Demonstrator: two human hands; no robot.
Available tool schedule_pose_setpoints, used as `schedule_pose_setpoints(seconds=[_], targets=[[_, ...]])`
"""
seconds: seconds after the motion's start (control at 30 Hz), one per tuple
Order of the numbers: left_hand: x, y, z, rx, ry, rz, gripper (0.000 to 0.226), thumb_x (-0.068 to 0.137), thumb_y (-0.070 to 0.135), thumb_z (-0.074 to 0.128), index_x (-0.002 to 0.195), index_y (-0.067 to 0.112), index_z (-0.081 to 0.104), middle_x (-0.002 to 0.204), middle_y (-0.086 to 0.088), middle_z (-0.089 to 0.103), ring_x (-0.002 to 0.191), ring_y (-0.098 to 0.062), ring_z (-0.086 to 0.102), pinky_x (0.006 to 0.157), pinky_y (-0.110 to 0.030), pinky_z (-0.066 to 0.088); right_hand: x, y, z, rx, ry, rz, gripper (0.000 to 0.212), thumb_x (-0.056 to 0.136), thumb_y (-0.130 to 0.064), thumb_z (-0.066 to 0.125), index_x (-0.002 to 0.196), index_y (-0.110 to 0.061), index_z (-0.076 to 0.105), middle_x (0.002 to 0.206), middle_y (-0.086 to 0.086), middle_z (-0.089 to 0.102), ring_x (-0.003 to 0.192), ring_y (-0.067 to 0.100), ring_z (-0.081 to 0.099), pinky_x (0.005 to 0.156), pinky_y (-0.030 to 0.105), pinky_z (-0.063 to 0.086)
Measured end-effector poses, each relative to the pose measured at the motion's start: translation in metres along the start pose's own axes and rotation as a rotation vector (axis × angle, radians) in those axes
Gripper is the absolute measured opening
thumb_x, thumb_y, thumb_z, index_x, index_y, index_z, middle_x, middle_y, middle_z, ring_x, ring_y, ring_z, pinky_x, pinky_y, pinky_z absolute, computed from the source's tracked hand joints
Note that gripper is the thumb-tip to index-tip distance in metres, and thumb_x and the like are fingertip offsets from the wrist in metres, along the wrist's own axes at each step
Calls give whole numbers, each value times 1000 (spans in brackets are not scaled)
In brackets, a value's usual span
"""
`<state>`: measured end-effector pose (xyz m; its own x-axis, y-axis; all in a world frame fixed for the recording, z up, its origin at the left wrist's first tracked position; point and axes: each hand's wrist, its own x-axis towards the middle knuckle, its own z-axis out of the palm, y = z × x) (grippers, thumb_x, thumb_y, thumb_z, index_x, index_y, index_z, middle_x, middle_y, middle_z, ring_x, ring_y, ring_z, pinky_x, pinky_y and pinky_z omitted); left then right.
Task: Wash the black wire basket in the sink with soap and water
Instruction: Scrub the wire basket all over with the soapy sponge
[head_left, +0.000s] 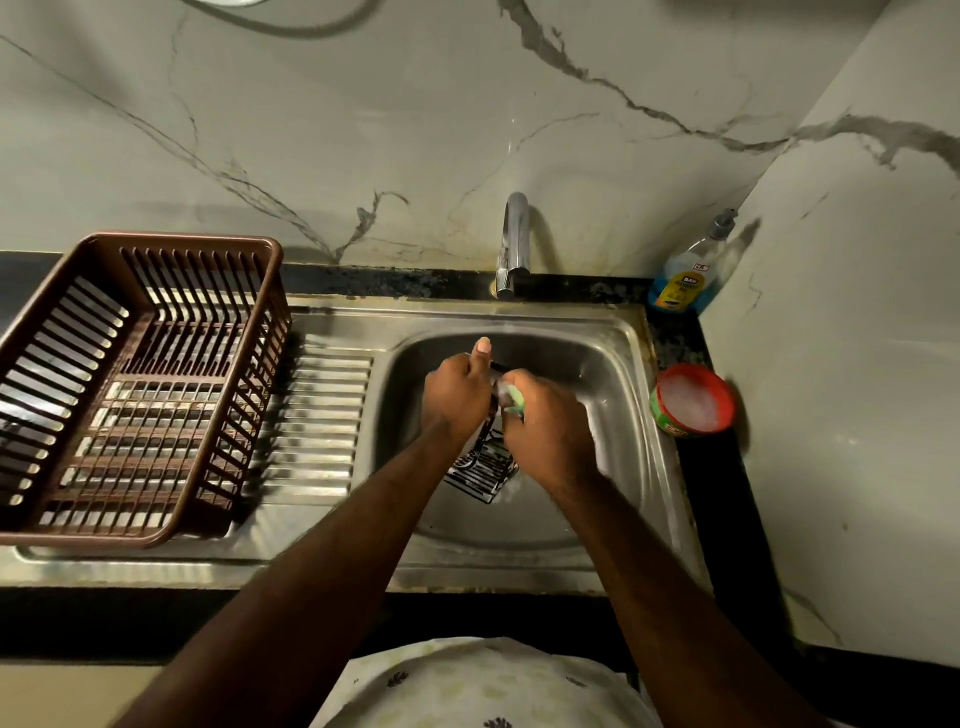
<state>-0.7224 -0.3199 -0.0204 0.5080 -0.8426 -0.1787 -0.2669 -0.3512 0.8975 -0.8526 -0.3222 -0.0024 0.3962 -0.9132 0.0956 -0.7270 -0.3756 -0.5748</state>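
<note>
Both forearms reach out over the dark desk (727, 493) edge into the steel sink (618, 358). The black wire basket (483, 467) is inside the sink bowl, held upright between the hands, with its lower grid showing between the wrists. I cannot tell whether it touches the bottom. The left hand (457, 395) curls round the basket's upper edge, thumb pointing up. The right hand (550, 431) grips a green scrubber (515, 400) pressed against the wires. On the ribbed drainboard to the left sits a brown slatted dish rack (208, 241), the steel visible through its floor. Right of the bowl stands a red tub (670, 418) filled with white foam. Farther back are the tap (514, 244) and, in the corner, a pump bottle (680, 286) holding blue liquid.
</note>
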Motion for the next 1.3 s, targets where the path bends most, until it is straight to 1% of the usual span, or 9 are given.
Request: schedule_pose_setpoints(seconds=[0.1, 0.23, 0.5, 0.67, 0.77, 0.87, 1.07, 1.17, 1.3], targets=[[0, 6, -2, 60, 62, 17, 61, 106, 54, 40, 57, 18, 47, 57, 1, 53, 58, -20, 51, 57, -33, 41, -9, 0, 7, 81, 18, -20, 26, 91, -15, 61, 116, -20, 64, 105, 0, 72, 96, 20, 67, 76, 33, 55], [3, 6, -6, 101, 50, 28, 62, 104, 56, 42, 55, 19, 44, 53, 3, 49, 51, -17, 44, 56, -32, 37, -25, 1, 0, 293, 53, -6, 31, 94, -15, 64, 125, -21, 63, 109, -3, 73, 87, 6, 68, 71, 11, 50], [10, -1, -14, 51, 34, 89, 67, 101, 66, 37, 60, 15, 50, 53, 1, 45, 50, -16, 41, 53, -34, 36, -30, 9, -26, 621, 331, 181, 26, 85, 1, 60, 109, -10, 63, 94, -1, 72, 74, 12, 72, 58, 32, 59], [12, -3, -11, -132, 21, 55, 83, 82, 92, 32, 65, 15, 56, 57, -1, 50, 54, -20, 47, 57, -43, 43, -13, 9, -33, 459, 321, 67, 27, 80, -10, 61, 104, -14, 72, 99, -3, 73, 86, 10, 67, 72, 27, 54], [8, -1, -8, -150, 0, 61, 78, 80, 91, 29, 64, 20, 55, 61, -3, 56, 58, -19, 51, 61, -40, 43, -4, 4, -29, 340, 266, -2, 29, 85, -4, 67, 112, -14, 74, 105, -1, 74, 89, 7, 67, 77, 16, 52], [6, 0, -6, -162, -34, 69, 75, 82, 90, 28, 61, 23, 54, 59, 0, 54, 57, -17, 48, 62, -38, 40, 7, -1, -24, 202, 205, -71, 33, 89, -4, 68, 121, -13, 71, 113, 3, 73, 97, 9, 67, 85, 22, 57], [6, 4, -6, -27, -9, 77, 94, 90, 83, 24, 76, 1, 66, 75, -16, 70, 71, -32, 65, 72, -48, 55, 10, -6, -17, 57, 83, -128, 25, 89, -6, 63, 110, -12, 74, 102, 4, 74, 87, 16, 68, 78, 35, 60], [6, 8, -7, 27, 20, 77, 82, 100, 72, 26, 74, 5, 65, 72, -12, 68, 69, -30, 65, 69, -43, 54, -1, -2, -14, 25, 13, -128, 17, 86, -11, 61, 95, -14, 75, 88, 3, 72, 75, 17, 63, 68, 37, 57], [3, 12, -8, 92, 20, 110, 70, 103, 67, 25, 61, 18, 52, 61, -4, 56, 58, -19, 53, 61, -34, 43, -6, -5, -15, 62, 9, -103, 19, 84, -14, 62, 97, -13, 75, 88, 4, 70, 74, 15, 60, 66, 32, 53]])
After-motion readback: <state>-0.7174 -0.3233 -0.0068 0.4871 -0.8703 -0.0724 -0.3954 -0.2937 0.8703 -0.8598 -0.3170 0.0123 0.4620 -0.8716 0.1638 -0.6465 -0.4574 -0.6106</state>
